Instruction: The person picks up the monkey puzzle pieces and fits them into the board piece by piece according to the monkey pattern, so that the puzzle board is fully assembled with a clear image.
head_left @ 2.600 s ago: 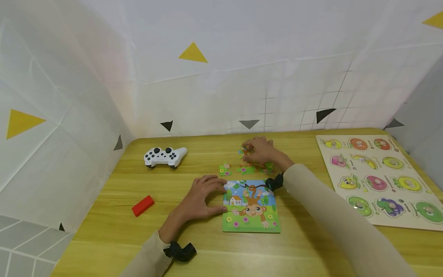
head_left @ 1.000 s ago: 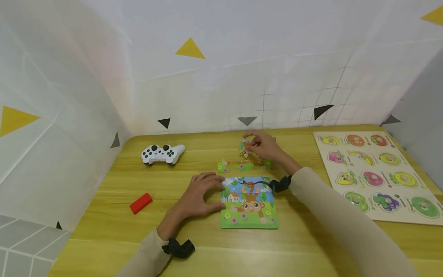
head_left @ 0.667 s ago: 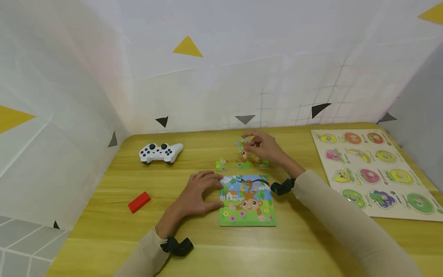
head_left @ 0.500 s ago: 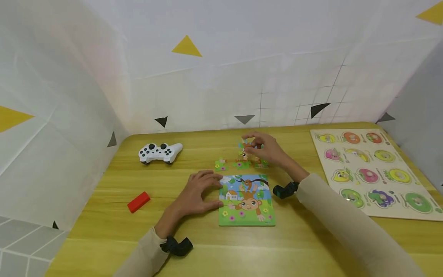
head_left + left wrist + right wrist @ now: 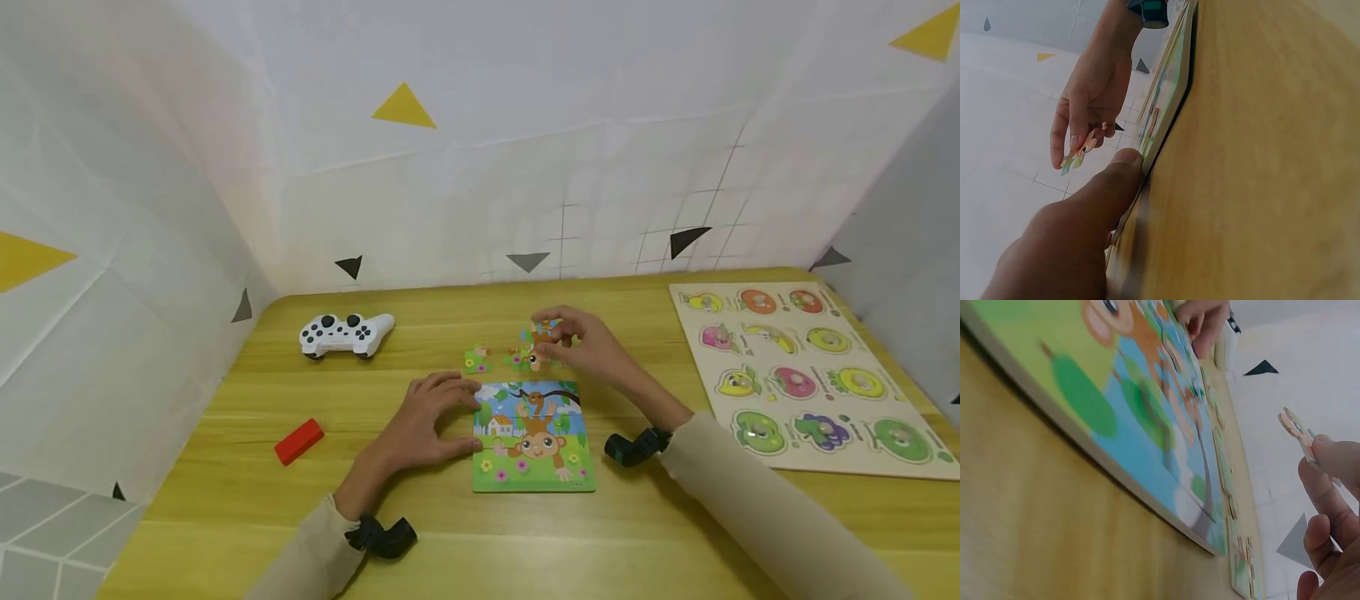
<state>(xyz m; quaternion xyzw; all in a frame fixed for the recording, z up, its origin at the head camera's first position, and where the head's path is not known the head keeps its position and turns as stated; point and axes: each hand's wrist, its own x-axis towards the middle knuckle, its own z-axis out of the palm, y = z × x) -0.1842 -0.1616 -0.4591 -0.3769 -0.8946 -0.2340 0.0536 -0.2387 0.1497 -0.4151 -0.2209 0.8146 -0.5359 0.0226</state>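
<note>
Hands (image 5: pixel 420 429) — one seemingly steadies board edge (image 5: pixel 475 442).

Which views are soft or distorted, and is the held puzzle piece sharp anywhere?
Head view: evenly lit, wide-angle bend at edges, small jigsaw piece tiny. Left wrist: thumb blurred, piece soft. Right wrist: green monkey puzzle board blurred, piece soft.

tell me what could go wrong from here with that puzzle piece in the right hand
1. The right hand only pinches the puzzle piece by its edge above the table, so it might slip and fall among the loose pieces.
2. The left hand merely rests against the monkey puzzle board, so pressing a piece in could shift it.
</note>
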